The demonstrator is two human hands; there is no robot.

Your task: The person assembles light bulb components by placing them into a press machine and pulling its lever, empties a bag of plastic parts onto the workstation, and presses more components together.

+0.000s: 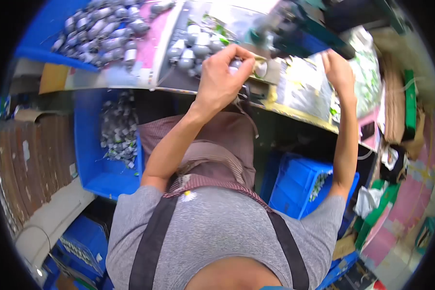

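My left hand [223,76] is closed, thumb and fingers curled round a small grey-and-white bulb [235,65] that shows partly between them. Just right of those fingers is a pale round piece [260,69], close to the dark green machine [304,29]. Beside the hand, on the bench, stands a cluster of grey-and-white bulbs [195,46]. My right hand [338,72] is raised by the machine's right side, fingers bent together. Its fingertips are blurred, so what they hold, if anything, cannot be made out.
A blue tray [38,36] with many grey bulbs [106,34] lies at the upper left. Below the bench are a blue crate [89,145] of small parts and another blue crate [290,186]. A clear bag [367,72] with green-white pieces sits at right, near cardboard [394,101].
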